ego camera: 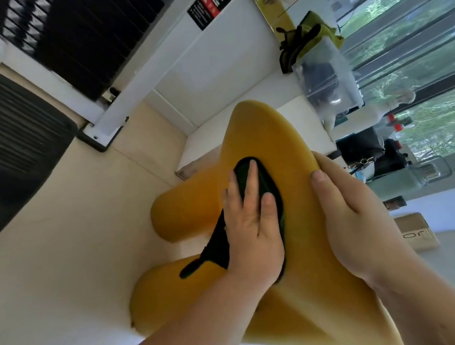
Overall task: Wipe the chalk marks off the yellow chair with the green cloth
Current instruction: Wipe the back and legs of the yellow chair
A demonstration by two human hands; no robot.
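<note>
The yellow chair (267, 135) fills the middle of the head view, a smooth rounded shape with thick round legs. A dark green cloth (216, 243) lies against its surface. My left hand (251, 225) lies flat on the cloth with fingers spread, pressing it to the chair. My right hand (347, 216) wraps around the chair's right edge, its thumb on the front face. No chalk marks show on the visible yellow surface; the cloth and my hands hide part of it.
The chair stands on a pale floor (63, 271) beside a white platform (206, 141). A black slatted unit (10, 151) and a white frame (119, 99) lie to the left. A clear plastic box (328, 79), bags and a bottle (429, 172) sit by the window.
</note>
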